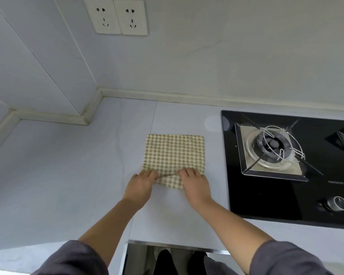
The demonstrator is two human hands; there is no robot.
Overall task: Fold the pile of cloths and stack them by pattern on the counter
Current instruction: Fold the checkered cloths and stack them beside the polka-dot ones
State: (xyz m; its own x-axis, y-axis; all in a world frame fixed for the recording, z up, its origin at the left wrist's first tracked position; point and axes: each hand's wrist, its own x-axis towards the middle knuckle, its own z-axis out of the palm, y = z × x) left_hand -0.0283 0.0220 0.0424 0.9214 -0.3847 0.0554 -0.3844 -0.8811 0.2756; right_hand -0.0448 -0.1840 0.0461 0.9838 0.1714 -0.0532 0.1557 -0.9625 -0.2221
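- dark grey sleeves (74, 259) are showing nearest, with bare forearms reaching far over the counter (68, 175).
- the left grip (140, 186) and right grip (196, 185) are each pinching the near edge of the checked cloth (173, 153), fingers curled.
- the cloth is lying flat on the counter, just left of the black hob (286, 195), its near edge bunching between the grips.

A cloth (174, 155) lies on the counter (58, 175), just left of the stove (276, 195). The left hand (140, 185) and the right hand (196, 185) grip its near edge, side by side. Two sockets (105, 16) sit on the wall behind, further left.
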